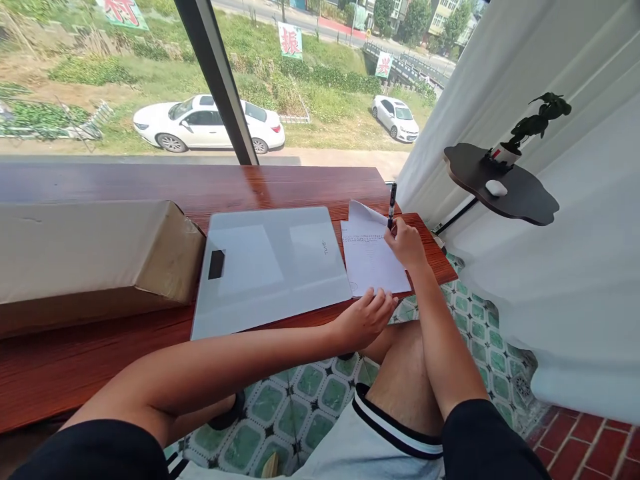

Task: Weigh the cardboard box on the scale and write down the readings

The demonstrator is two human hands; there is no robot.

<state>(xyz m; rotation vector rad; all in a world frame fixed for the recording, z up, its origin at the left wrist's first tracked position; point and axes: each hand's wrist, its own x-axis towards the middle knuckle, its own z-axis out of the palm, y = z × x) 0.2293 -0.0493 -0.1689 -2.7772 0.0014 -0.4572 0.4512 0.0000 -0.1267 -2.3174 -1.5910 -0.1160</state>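
Observation:
My right hand (406, 245) is closed around a black pen (392, 205), which stands nearly upright over the upper right part of a white notebook (377, 257). Lines of small writing run across the upper part of the page, and a top sheet curls up at the far edge. At the notebook's near edge rests my left hand (367, 319), its fingers loosely stretched out and touching the paper's border. Left of the notebook lies a flat, glossy pale grey board (270, 267) with a small dark square on it.
A long cardboard box (90, 253) takes up the left of the reddish wooden table (300, 180). To the right, a small dark side table (500, 180) bears a potted plant (505, 155) and a white mouse-like object (496, 188), beside white curtains (565, 267). A window lies ahead.

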